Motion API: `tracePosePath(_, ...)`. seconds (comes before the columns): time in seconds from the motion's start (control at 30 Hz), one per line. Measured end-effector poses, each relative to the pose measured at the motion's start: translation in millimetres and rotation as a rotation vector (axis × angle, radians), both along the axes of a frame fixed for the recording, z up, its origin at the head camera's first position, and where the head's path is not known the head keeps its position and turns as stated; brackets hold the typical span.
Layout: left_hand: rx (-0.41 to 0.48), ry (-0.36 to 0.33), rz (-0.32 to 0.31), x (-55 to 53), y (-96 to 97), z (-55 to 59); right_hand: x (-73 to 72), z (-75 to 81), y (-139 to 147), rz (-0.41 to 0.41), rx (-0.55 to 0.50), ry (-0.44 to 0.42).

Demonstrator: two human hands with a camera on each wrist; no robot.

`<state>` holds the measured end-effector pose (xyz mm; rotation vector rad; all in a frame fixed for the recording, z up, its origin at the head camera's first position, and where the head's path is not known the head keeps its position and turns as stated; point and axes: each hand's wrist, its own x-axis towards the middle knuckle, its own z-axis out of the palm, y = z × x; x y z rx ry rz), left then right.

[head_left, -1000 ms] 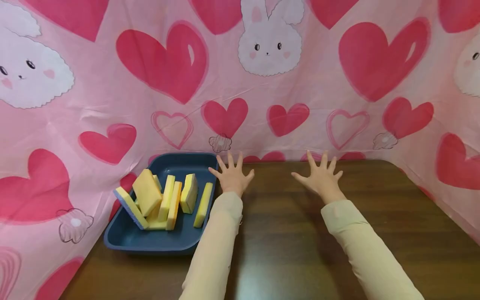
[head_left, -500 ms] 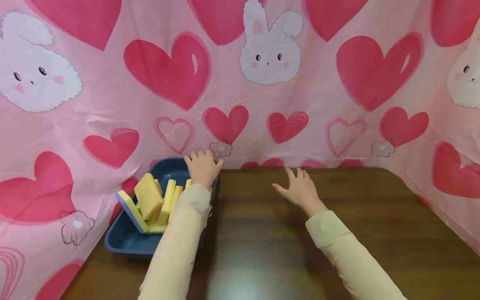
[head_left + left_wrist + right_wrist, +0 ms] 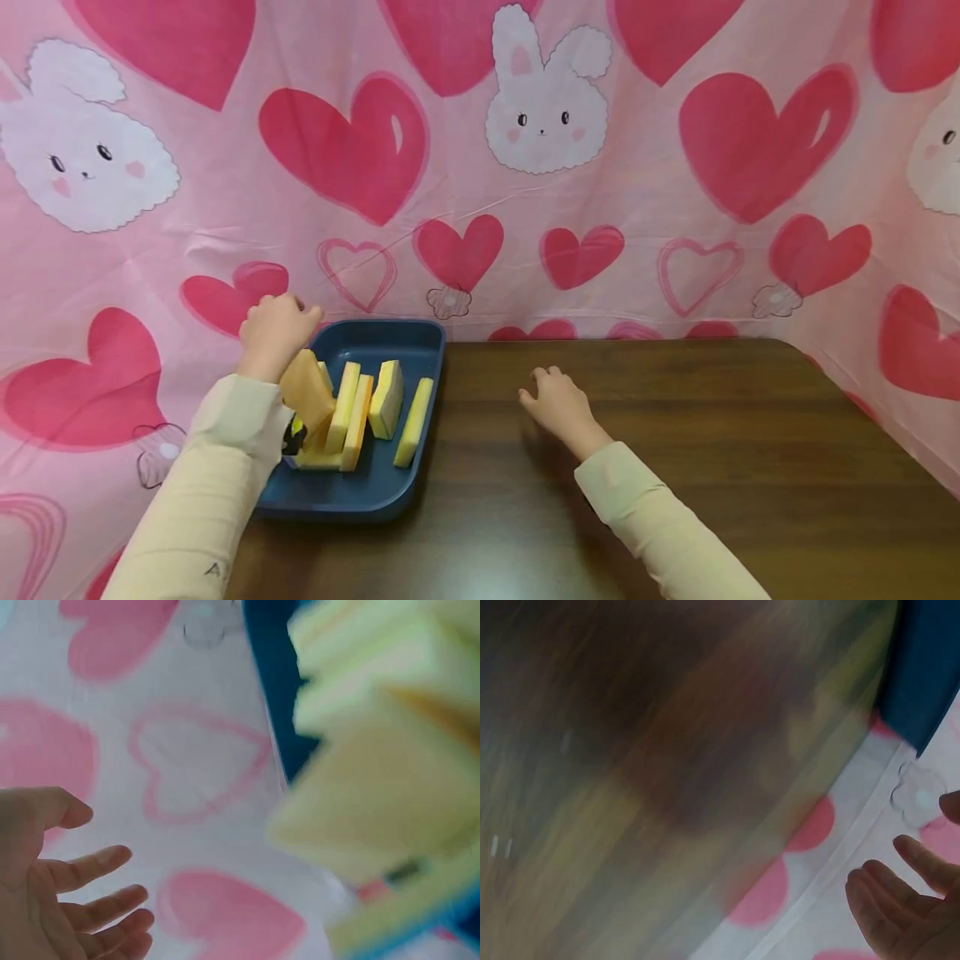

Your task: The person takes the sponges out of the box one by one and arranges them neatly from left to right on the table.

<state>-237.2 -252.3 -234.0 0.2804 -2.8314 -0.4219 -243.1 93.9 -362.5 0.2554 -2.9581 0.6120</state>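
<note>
In the head view my left hand [image 3: 276, 333] hangs above the back left of a blue plastic bin [image 3: 382, 493]. The left wrist view shows that hand [image 3: 82, 892] with thumb and fingers loosely bent and nothing between them. Several yellow sponges stand and lean in the bin, including a tilted square sponge [image 3: 307, 400] nearest this hand and an orange-backed sponge [image 3: 358, 423]. A blue-backed sponge [image 3: 405, 919] is mostly hidden behind the left sleeve in the head view. Over the table, right of the bin, my right hand [image 3: 558, 408] holds nothing, its fingers [image 3: 881, 896] slightly bent.
The bin stands on the left part of a dark brown wooden table [image 3: 690, 450]. A pink cloth [image 3: 637, 183] printed with hearts and rabbits hangs behind and along both sides. At the bin's right wall leans a thin sponge [image 3: 413, 422].
My left hand has swung left from the bin's right edge, across it, to its far left side. The right hand has come left and nearer, its spread fingers now relaxed.
</note>
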Motion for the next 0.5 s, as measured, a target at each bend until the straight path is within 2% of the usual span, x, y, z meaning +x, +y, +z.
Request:
tracePosePath(0.13,0.078,-0.038,0.005,13.2,-45.1,-4.8,5.1,-5.1,-17.8,0.009,-0.113,-0.012)
tracePosePath(0.27,0.134,-0.016,-0.008,26.9,-82.4,-21.0,10.6,-10.4,-39.8,0.031,-0.279,-0.022)
tracePosePath(0.4,0.125,-0.025,-0.040,32.5,-103.0,-42.6,15.0,-14.4,-61.8,0.028,-0.422,-0.071)
tracePosePath(0.5,0.149,-0.100,-0.074,31.8,-107.1,-56.6,17.1,-15.2,-75.9,-0.001,-0.532,-0.127)
